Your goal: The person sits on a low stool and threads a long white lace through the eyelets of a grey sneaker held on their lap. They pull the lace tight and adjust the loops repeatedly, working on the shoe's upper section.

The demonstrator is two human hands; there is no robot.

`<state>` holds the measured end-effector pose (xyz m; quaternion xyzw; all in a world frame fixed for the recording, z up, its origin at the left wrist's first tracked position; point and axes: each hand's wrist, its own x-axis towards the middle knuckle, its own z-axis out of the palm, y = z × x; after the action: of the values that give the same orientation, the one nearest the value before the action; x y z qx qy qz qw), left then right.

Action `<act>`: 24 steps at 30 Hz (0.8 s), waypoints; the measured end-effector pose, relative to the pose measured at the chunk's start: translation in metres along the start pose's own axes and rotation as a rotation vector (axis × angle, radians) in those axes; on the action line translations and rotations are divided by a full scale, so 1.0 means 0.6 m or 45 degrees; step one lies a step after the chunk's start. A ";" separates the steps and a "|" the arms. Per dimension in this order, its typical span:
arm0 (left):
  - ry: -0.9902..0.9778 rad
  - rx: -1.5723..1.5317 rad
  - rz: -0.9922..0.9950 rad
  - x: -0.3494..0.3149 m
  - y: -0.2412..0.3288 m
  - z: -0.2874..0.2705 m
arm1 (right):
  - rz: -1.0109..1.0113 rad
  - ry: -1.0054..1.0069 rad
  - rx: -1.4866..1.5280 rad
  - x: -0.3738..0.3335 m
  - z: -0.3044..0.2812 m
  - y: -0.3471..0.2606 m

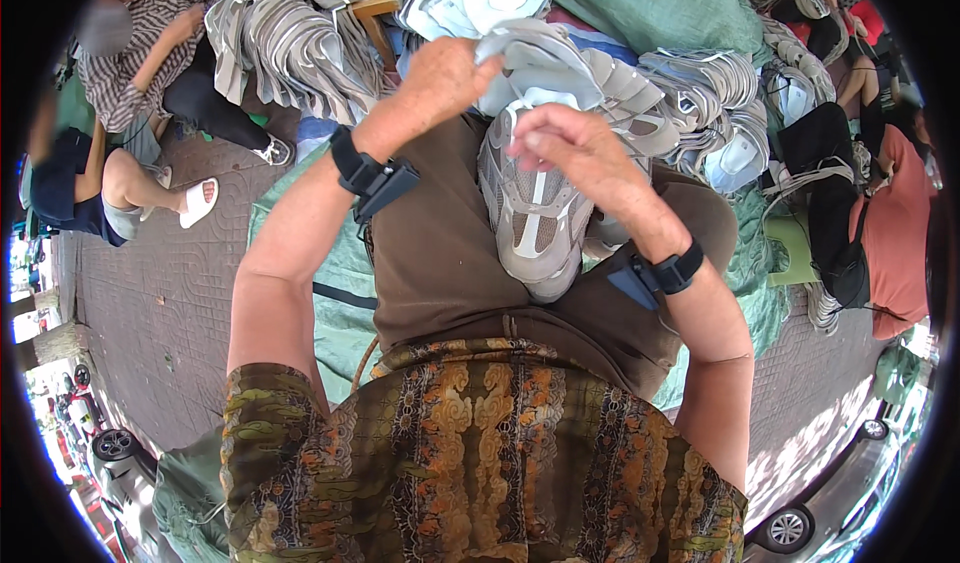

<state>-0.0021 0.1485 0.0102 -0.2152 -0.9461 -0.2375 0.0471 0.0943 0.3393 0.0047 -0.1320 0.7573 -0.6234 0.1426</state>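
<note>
A grey and white sneaker upper (540, 225) lies between my knees with its toe toward me. Its collar end rises into a pale grey, curved piece (545, 63). My left hand (440, 81) is closed on the edge of that sneaker upper at the far left of the opening. Over the lacing area, my right hand (585, 158) has its fingers curled and drawn together. Whatever it may pinch is too small to make out. A dark device is strapped on each of my wrists.
Stacked grey shoe uppers (305, 48) lie ahead to the left, with another stack (705, 103) to the right. A green sack (660, 8) sits behind them. People sit at both sides; a green stool (790, 248) stands at right. Green sheeting (335, 348) covers paving around me.
</note>
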 end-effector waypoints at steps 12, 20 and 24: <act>0.038 -0.171 -0.044 -0.031 -0.041 0.001 | -0.449 0.468 -1.262 -0.018 -0.050 0.041; 0.037 -0.208 -0.116 -0.011 -0.052 0.014 | -0.357 0.300 -0.993 0.031 -0.023 0.086; 0.088 -0.207 -0.094 -0.006 -0.062 0.021 | -0.482 0.176 -0.925 0.084 0.010 0.077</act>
<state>-0.0147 0.1238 -0.0176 -0.1750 -0.9288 -0.3223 0.0534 0.0487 0.3234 -0.0447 -0.2684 0.8982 -0.3384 -0.0817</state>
